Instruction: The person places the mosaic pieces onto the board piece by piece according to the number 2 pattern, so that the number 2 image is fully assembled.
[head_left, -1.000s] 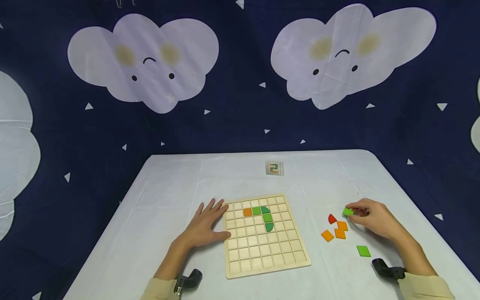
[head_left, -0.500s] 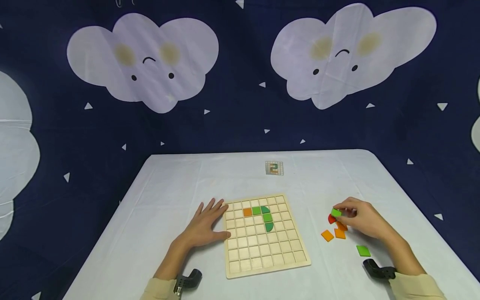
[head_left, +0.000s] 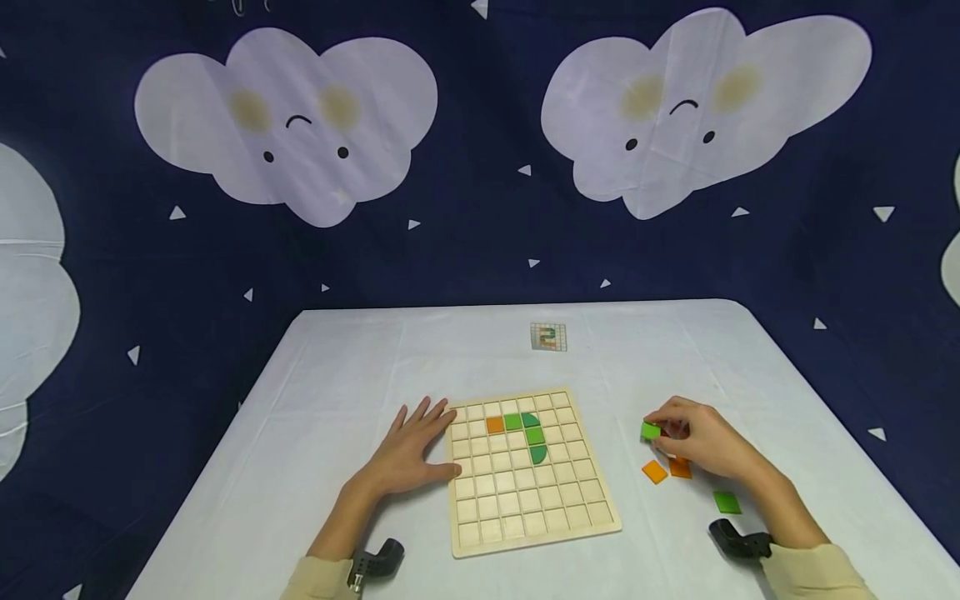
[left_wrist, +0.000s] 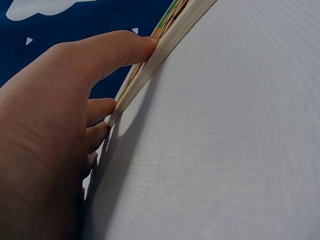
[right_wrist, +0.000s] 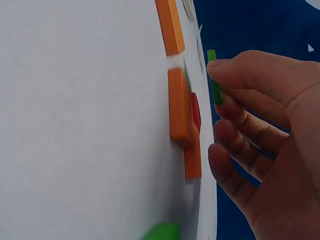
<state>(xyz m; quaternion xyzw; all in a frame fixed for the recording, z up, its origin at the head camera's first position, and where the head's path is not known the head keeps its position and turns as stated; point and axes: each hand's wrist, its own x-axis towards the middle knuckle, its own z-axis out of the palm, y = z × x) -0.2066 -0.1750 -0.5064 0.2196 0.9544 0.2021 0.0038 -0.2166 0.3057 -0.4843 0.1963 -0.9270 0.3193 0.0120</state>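
My right hand (head_left: pixel 708 435) pinches a green square tile (head_left: pixel 649 431) between thumb and fingers, raised above the table in the right wrist view. My left hand (head_left: pixel 408 454) lies with spread fingers at the left edge of a wooden grid board (head_left: pixel 517 502), thumb and fingertips touching its rim. On the board sit an orange square (head_left: pixel 495 425), a green square (head_left: pixel 512 422), a dark green quarter-round (head_left: pixel 530 419), another green square (head_left: pixel 535 435) and a second quarter-round (head_left: pixel 538 455). Beneath my right hand lie orange tiles (right_wrist: pixel 179 107) and a red piece (right_wrist: pixel 196 111), mostly hidden in the head view.
A loose orange tile (head_left: pixel 655 472) lies right of the board, and a green tile (head_left: pixel 727 502) is near my right wrist. Farther back is a small picture card (head_left: pixel 548 337) with a grid pattern. A dark blue cloth with clouds hangs behind the white table (head_left: pixel 360 350).
My right hand has moved left with the green tile, passing over the red and orange pieces and now covering some of them. My left hand and the board have stayed put.
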